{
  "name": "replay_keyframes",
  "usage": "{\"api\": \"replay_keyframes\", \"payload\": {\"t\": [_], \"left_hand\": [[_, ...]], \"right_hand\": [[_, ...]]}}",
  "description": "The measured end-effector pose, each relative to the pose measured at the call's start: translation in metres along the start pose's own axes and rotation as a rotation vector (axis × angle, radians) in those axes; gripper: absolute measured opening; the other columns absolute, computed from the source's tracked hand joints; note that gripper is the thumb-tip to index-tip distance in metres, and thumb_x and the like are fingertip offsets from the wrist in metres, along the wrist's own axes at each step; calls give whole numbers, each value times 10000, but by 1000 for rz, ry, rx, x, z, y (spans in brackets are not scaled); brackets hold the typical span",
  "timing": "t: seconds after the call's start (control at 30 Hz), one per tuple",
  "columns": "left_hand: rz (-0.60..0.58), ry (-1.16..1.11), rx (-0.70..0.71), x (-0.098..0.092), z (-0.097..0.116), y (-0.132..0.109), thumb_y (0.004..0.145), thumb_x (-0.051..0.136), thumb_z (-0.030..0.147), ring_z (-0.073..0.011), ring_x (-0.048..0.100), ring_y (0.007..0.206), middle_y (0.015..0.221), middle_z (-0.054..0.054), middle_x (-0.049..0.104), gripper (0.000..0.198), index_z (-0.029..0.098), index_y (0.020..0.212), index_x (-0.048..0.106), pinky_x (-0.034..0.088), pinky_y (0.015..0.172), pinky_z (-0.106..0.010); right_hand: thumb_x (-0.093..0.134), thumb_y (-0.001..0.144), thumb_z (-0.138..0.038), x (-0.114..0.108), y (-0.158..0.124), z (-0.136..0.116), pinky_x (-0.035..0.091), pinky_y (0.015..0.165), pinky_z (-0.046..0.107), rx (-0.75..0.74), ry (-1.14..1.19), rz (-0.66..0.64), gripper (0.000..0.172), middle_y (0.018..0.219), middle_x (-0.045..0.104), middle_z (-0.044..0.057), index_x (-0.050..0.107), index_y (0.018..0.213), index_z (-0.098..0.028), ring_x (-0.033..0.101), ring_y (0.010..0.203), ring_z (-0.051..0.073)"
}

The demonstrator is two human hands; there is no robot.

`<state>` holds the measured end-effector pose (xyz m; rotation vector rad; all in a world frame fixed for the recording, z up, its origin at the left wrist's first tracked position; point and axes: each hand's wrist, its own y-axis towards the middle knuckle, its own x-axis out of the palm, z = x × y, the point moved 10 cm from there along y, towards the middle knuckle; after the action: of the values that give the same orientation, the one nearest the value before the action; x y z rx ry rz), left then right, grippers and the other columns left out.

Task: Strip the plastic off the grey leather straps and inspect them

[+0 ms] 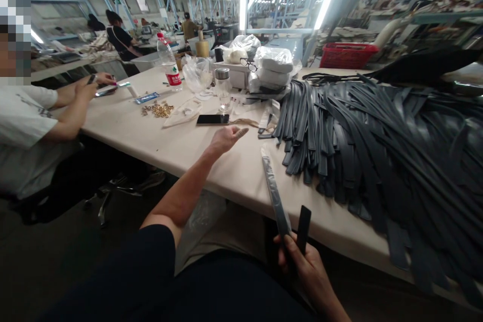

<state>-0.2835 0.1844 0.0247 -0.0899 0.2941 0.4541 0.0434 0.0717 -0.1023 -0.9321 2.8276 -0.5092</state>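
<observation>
Right hand (pixel 306 266): closed around a strap (pixel 275 196), fingers wrapped on its lower end, thumb on top. It sits below the table edge, near-left of the strap pile (pixel 377 151).

A short black end (pixel 304 221) sticks up from the same grip. Can't tell if it's the strap doubled over or a second piece.

Left hand (pixel 225 138): open and holding nothing, fingers loosely extended and close together, tips aimed at the pile. It's low over the table (pixel 151 131), left of the pile and well clear of it. Contact with the tabletop is unclear.

Around the pile:
- A phone (pixel 213 119) lies flat, just beyond the left hand.
- A glass jar (pixel 222 89), a water bottle (pixel 168 63) and a scatter of brass fittings (pixel 160 109) sit further left.
- Bagged white rolls (pixel 273 65) are behind its left end.
- A red basket (pixel 347 54) is behind it, at the table's far edge.
- A co-worker (pixel 26 131) is seated far left, both hands on that end of the table.

The pile's loose ends hang over the near table edge, right of the held strap. Nothing lies between the strap and the pile.

Strap orientation: long axis runs from the right hand up and away, leaning slightly left. The free tip is over the table, just off the pile's near-left corner, and the glossy face is up.
</observation>
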Motion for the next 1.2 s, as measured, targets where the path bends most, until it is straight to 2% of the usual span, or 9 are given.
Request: {"api": "replay_keyframes", "payload": {"t": [0.07, 0.2, 0.3, 0.43, 0.57, 0.83, 1.03, 1.1, 1.2], "left_hand": [[-108, -5, -68, 20, -19, -32, 623, 683, 767, -152, 627, 614, 792, -104, 724, 683, 115, 825, 706, 415, 545, -228], [-327, -248, -180, 76, -43, -111, 624, 685, 765, -149, 657, 600, 840, -122, 744, 713, 123, 931, 716, 460, 556, -234], [-318, -507, -250, 98, -51, -143, 654, 735, 686, -137, 658, 621, 829, -102, 739, 626, 123, 928, 721, 452, 556, -212], [-213, -612, -274, 101, -57, -148, 682, 783, 564, -95, 578, 539, 647, -40, 677, 462, 114, 767, 715, 414, 538, -198], [-174, -613, -235, 100, -53, -150, 690, 801, 478, -83, 524, 529, 623, -25, 660, 374, 115, 725, 717, 388, 546, -205], [-228, -621, -233, 121, -41, -175, 649, 832, 455, -95, 503, 546, 598, -17, 644, 358, 115, 663, 720, 371, 577, -229], [-382, -613, -316, 143, -54, -196, 681, 811, 485, -95, 504, 564, 607, -18, 621, 398, 97, 715, 725, 381, 601, -226], [-361, -647, -324, 140, -56, -192, 687, 798, 522, -109, 531, 588, 650, -36, 648, 436, 97, 765, 737, 395, 611, -231], [-220, -742, -313, 125, -58, -176, 689, 777, 571, -132, 572, 628, 703, -61, 681, 481, 103, 792, 739, 422, 630, -243]], "right_hand": [[543, 854, -690, 0, 5, -7, 401, 498, 258, -27, 21, -20, 565, 573, 575, 8, 645, 928, -139, 513, 498, 139], [525, 897, -639, 7, 5, -22, 407, 524, 260, -77, 35, -90, 505, 581, 577, 2, 636, 952, -149, 510, 513, 136], [505, 910, -636, 18, 0, -14, 389, 530, 255, -45, 5, -157, 501, 586, 574, -1, 632, 947, -152, 505, 528, 134], [480, 903, -669, 29, -6, 9, 395, 537, 262, 35, -5, -228, 548, 646, 611, 22, 631, 988, -149, 535, 565, 153], [458, 919, -659, 26, -4, 6, 460, 617, 294, -7, -47, -196, 574, 836, 690, 76, 600, 1146, -152, 618, 673, 189], [459, 889, -704, 12, 4, -29, 431, 488, 253, -106, -159, 21, 566, 574, 598, 20, 617, 850, -161, 557, 495, 157], [447, 898, -693, 11, 4, -42, 425, 494, 247, -180, -225, 25, 591, 554, 590, 36, 584, 652, -174, 543, 495, 146], [449, 908, -678, 13, 3, -35, 418, 489, 241, -164, -207, -15, 565, 559, 588, 26, 597, 706, -171, 537, 498, 142], [452, 921, -657, 16, 0, -21, 410, 486, 237, -126, -177, -73, 521, 578, 594, 11, 610, 823, -170, 534, 496, 137]]}}
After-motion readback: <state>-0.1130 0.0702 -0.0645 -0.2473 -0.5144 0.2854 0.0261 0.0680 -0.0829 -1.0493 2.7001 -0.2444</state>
